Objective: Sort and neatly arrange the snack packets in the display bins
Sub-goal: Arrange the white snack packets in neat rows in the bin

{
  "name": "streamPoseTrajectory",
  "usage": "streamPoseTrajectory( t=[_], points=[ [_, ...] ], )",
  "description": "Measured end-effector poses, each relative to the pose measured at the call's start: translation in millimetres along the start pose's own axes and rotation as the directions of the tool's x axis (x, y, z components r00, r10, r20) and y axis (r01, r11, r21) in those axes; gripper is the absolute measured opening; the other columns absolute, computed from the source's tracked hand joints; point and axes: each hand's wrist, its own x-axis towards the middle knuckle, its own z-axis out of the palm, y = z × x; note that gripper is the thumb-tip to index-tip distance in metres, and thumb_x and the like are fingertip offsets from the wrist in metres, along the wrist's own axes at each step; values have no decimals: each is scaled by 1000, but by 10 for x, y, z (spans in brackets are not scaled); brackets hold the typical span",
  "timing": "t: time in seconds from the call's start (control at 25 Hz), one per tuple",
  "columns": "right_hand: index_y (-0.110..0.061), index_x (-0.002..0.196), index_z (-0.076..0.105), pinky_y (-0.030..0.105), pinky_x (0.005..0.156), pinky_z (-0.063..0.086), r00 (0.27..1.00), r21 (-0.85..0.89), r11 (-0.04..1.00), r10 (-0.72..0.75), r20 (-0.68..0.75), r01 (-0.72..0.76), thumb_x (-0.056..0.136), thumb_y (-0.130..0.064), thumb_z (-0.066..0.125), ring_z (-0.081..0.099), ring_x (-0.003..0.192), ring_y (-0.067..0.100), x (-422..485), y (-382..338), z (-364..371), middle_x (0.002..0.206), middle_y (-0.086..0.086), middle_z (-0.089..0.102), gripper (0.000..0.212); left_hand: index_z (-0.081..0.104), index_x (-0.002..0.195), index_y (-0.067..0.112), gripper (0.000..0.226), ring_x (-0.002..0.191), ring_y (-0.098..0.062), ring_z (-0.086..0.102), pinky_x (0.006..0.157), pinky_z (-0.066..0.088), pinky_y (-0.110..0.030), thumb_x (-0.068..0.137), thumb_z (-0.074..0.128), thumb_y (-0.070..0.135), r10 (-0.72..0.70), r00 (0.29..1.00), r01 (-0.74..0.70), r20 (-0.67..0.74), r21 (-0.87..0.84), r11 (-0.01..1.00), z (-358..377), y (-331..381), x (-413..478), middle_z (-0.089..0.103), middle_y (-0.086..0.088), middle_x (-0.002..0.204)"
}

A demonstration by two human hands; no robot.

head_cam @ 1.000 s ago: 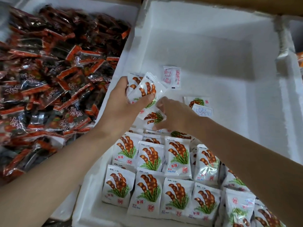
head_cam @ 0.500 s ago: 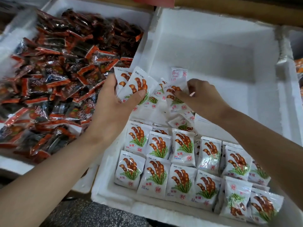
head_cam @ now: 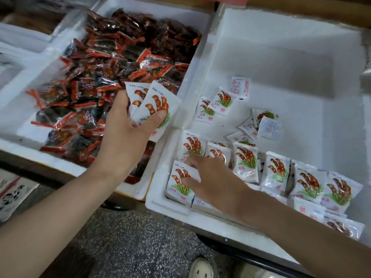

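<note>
My left hand grips a small fan of white snack packets printed with brown pods, held over the wall between the two bins. My right hand lies with spread fingers on the arranged packets at the near left corner of the white foam bin, touching the corner packet. Neat rows of the same white packets run along the bin's near side. Several loose white packets lie scattered farther back on the bin floor.
The left foam bin holds a heap of dark red-and-black packets. More white trays sit at the far left. Below are a speckled floor, a shoe tip, and a printed bag at the left edge.
My right hand came down from the loose packets at mid-bin to the near left corner of the rows. My left hand with its packets drifted left over the dividing wall.
</note>
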Motion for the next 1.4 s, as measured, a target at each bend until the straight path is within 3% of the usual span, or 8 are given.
streamPoseTrajectory(
  t=[0.32, 0.44, 0.64, 0.76, 0.84, 1.04, 1.24, 1.4],
  points=[
    [-20, 125, 44, 28, 89, 40, 965, -235, 971, -98, -242, 40, 89, -26, 62, 48, 110, 15, -16, -71, 85, 119, -2, 52, 41, 53, 122, 11, 37, 92, 3, 66, 74, 50, -10, 87, 64, 8, -79, 996, 81, 32, -54, 995, -66, -31, -291, 68, 10, 103],
    [-18, 121, 46, 26, 80, 48, 885, 137, 969, -122, -449, 204, 90, -12, 59, 55, 90, 9, -83, -104, 15, 102, -2, 57, 34, 57, 115, 13, 34, 83, 2, 68, 64, 50, -9, 83, 67, 9, -176, 981, 183, 79, -90, 979, -7, -31, -433, 72, 9, 93],
    [-33, 110, 52, 25, 77, 52, 989, 646, 762, 63, -136, 40, 89, -17, 60, 64, 80, 11, -286, -132, -182, 95, -1, 63, 28, 59, 101, 31, 36, 80, 8, 66, 62, 46, -4, 76, 75, 11, -298, 930, 304, 214, 3, 953, 70, -83, -622, 71, 19, 90],
    [-20, 88, 63, 10, 56, 47, 988, 593, 805, 79, -129, 13, 87, -25, 62, 59, 60, 2, -399, -83, -207, 71, -19, 65, 5, 57, 102, 33, 31, 83, 11, 64, 64, 44, -1, 78, 73, 21, -334, 895, 328, 295, 73, 942, 108, -79, -719, 70, 23, 93],
    [-19, 75, 59, 6, 46, 37, 974, 567, 824, 140, -178, -15, 89, -24, 60, 52, 49, 0, -450, 16, -214, 53, -13, 57, 14, 56, 102, 37, 23, 86, 14, 62, 64, 45, -2, 84, 66, 28, -351, 890, 344, 292, 76, 936, 114, -69, -708, 68, 27, 95],
    [-26, 82, 52, 15, 46, 38, 911, 324, 942, 204, -359, -83, 91, -26, 58, 46, 47, 11, -485, 354, -257, 66, 2, 60, 11, 57, 114, 32, 24, 101, 5, 61, 87, 45, -19, 94, 55, 21, -322, 928, 322, 186, 33, 946, 31, -53, -567, 68, 20, 108],
    [-21, 95, 56, 24, 46, 48, 977, 119, 986, 138, -165, -119, 95, -19, 53, 59, 51, 14, -411, 353, -28, 79, 2, 65, 3, 60, 115, 30, 27, 101, 6, 62, 88, 46, -18, 93, 55, 15, -294, 936, 287, 194, 65, 956, 99, -13, -565, 69, 17, 108],
    [-20, 104, 57, 28, 50, 46, 968, 42, 991, 131, -213, -125, 96, -23, 50, 52, 51, 10, -401, 358, -74, 86, 3, 66, 11, 63, 108, 29, 23, 97, 6, 63, 88, 46, -21, 92, 59, 14, -333, 919, 325, 211, 73, 943, 174, -34, -599, 71, 19, 102]
  ],
)
